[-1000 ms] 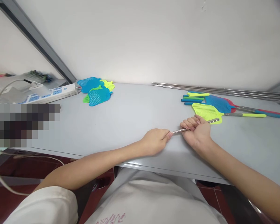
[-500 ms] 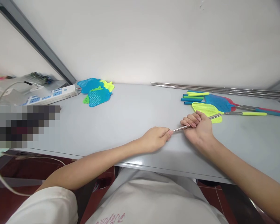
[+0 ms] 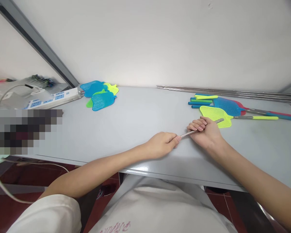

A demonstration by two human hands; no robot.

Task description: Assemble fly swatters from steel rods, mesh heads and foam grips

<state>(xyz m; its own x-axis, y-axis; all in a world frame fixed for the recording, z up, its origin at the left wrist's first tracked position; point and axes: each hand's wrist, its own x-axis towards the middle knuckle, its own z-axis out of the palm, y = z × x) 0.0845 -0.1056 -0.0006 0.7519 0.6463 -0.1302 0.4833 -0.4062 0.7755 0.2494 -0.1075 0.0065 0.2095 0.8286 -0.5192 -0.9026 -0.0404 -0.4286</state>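
Note:
I hold a short silver metal rod [image 3: 185,134] level above the grey table [image 3: 135,123], near its front edge. My left hand [image 3: 161,145] pinches the rod's left end between thumb and fingers. My right hand [image 3: 205,132] is wrapped around the rod's middle, palm up, and the rod's far end [image 3: 220,120] sticks out beyond it over a yellow-green fly swatter [image 3: 215,115] lying on the table.
Blue and red swatters [image 3: 229,106] with handles and loose blue and yellow grip sleeves [image 3: 201,101] lie at the right. Long metal rods [image 3: 228,93] run along the wall. Loose swatter heads [image 3: 100,94] and a power strip [image 3: 54,98] sit at the back left.
The rod has grown shorter between my hands: its far end has drawn in toward my right hand. Both hands have stayed almost in place.

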